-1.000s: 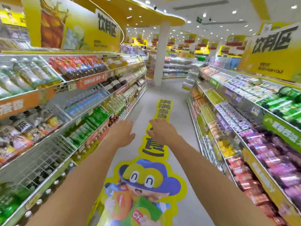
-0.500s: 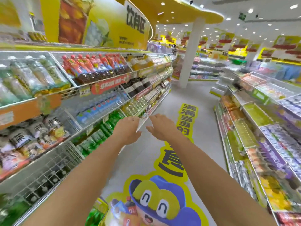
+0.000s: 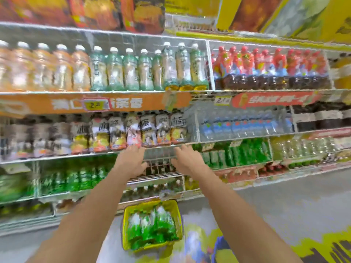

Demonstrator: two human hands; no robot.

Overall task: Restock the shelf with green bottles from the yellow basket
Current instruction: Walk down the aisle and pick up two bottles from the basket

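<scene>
A yellow basket (image 3: 125,232) stands on the floor in front of the shelving, filled with several green bottles (image 3: 152,227) with white caps. Above it a wire shelf (image 3: 159,164) shows a gap with bare grid between green bottles on the left (image 3: 76,179) and green bottles on the right (image 3: 237,154). My left hand (image 3: 132,162) and my right hand (image 3: 187,160) are stretched out in front of that gap, fingers spread and holding nothing. The picture is blurred by motion.
Shelves above hold rows of tea bottles (image 3: 117,71), red-capped dark drinks (image 3: 266,69), labelled bottles (image 3: 133,130) and blue-labelled water (image 3: 237,128). Grey floor with a yellow and blue floor sticker (image 3: 218,247) lies to the right of the basket.
The view has swung left from looking down the aisle to facing the shelving. The yellow basket has come into view below my hands. Both hands stay outstretched and hold nothing.
</scene>
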